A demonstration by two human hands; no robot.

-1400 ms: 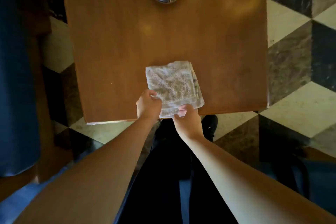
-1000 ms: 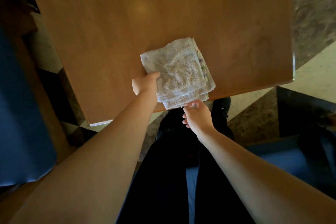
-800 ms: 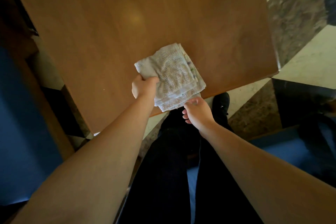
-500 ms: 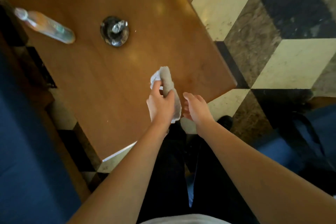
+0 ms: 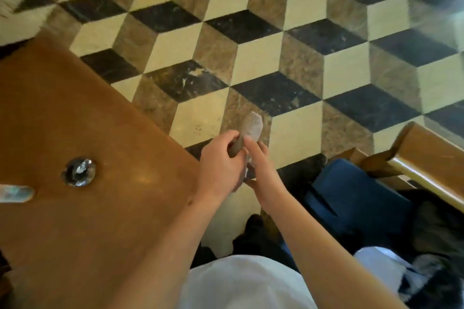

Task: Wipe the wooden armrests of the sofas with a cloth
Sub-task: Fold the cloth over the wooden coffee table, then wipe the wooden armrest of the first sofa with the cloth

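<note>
You've got the cloth (image 5: pixel 251 128) clear of the table's (image 5: pixel 75 120) right edge, left hand (image 5: pixel 221 165) gripping it, right hand (image 5: pixel 261 165) pinching alongside, ready for the wooden armrest (image 5: pixel 426 158).

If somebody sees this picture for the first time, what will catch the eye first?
First the cube-pattern floor filling the upper half. Then, at the centre, the left hand and right hand, both holding a folded cloth above the floor. A wooden table with a glass ashtray lies at left; a wooden armrest at right.
</note>
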